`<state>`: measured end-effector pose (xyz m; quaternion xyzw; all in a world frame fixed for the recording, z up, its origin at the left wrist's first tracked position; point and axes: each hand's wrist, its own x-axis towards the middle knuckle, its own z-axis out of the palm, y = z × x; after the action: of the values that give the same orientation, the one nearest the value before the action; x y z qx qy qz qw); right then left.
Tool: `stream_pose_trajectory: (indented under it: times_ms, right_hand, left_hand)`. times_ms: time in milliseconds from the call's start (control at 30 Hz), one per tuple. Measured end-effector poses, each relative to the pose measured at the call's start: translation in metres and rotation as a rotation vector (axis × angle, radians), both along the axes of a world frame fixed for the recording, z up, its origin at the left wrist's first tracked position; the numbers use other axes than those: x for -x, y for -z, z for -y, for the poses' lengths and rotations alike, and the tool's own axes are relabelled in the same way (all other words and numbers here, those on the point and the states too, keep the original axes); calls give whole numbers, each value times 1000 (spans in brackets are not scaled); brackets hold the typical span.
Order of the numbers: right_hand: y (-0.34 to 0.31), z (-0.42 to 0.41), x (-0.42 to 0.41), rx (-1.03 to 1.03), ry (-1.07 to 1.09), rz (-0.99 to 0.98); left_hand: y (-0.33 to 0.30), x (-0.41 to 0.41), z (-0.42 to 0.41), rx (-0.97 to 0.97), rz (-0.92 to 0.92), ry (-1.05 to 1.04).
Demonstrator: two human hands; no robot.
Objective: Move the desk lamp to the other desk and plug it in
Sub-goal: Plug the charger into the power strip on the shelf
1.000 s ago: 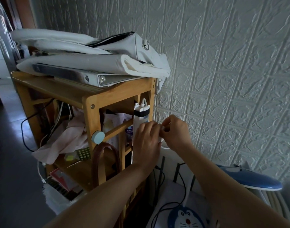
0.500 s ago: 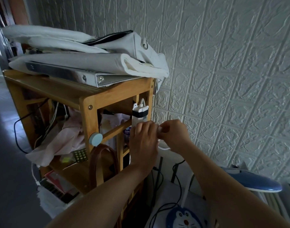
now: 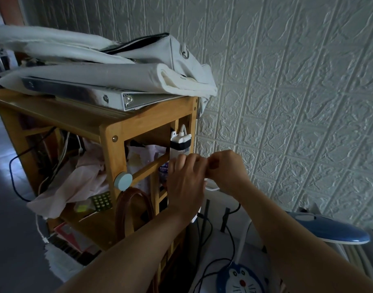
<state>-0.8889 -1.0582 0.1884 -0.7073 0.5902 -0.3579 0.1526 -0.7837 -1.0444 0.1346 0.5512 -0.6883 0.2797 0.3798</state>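
Head view: two hands [image 3: 204, 176], one lamp [image 3: 329, 232].

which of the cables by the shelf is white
The short cable looping out of the top of the white power strip strapped to the wooden shelf. The cables trailing lower down are black.

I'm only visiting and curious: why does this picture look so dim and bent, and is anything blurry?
Head view: the room is dim, with cool light on the textured wall and dark shadow inside the wooden shelf; the wide lens bows the wall's lines; the left hand and right hand look slightly soft; what they pinch is hidden; the blue lamp head shows no glare.
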Motion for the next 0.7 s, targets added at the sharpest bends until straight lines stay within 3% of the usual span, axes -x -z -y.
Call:
stream_pose_trajectory:
  times_ms: [300, 700]
  right_hand:
    - [-2, 2, -6, 5, 57, -22]
    - [3, -5, -7, -5, 54, -44]
  left_hand:
    - [3, -7, 10, 108, -18, 7]
    - [-5, 1, -1, -73, 23, -105]
